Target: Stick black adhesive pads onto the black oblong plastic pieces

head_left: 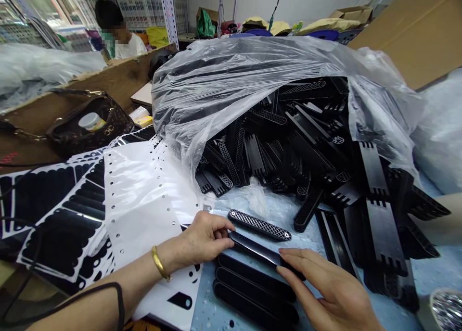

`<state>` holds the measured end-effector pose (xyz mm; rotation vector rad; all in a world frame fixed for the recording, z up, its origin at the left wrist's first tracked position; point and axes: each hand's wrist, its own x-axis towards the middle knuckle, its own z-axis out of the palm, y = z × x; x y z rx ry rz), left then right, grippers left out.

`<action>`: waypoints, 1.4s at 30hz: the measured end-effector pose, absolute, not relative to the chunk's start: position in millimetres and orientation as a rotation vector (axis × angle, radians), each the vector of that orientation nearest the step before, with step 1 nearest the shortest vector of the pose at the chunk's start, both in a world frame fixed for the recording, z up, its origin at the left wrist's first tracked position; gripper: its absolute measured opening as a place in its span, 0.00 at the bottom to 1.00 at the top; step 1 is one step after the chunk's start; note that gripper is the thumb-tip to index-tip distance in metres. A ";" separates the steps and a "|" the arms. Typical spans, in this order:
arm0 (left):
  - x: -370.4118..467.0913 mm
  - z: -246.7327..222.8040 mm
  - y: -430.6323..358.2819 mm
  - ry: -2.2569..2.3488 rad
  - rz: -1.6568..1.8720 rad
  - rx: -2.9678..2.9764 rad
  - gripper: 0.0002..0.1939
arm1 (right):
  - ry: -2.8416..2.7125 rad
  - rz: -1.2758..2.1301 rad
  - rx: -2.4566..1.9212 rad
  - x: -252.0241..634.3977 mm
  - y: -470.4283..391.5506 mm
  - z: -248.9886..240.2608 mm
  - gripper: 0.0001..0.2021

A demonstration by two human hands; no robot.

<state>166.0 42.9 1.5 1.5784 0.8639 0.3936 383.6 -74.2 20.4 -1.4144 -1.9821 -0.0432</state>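
Between my two hands lies a long black plastic strip [257,248] with rounded ends and a glossy top. My left hand [207,239], with a gold bangle [160,263] on the wrist, pinches its left end between thumb and finger. At its right end, the fingers and thumb of my right hand [321,283] grip the strip. Just beyond it lies a similar piece with a lattice face [260,224]. Nearer to me, several dark strips [256,297] rest side by side on the blue tabletop [205,302].
A clear plastic bag [231,76] spills many black plastic parts [260,153] across the back and right. White backing sheets [140,186] and black die-cut sheets [68,210] cover the left. A handbag [119,121] sits behind them. Another person [122,37] is at the far left.
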 end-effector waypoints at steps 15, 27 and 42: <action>165.1 -1.9 45.9 0.871 0.386 1.519 0.08 | -2.007 -0.101 -1.413 385.2 -73.9 24.5 0.06; 164.7 -2.7 45.8 0.849 0.409 1.557 0.06 | -2.031 -0.107 -1.402 383.9 -72.9 23.2 0.06; 164.4 -2.2 46.0 0.836 0.432 1.575 0.06 | -2.018 -0.066 -1.406 382.4 -73.7 19.1 0.07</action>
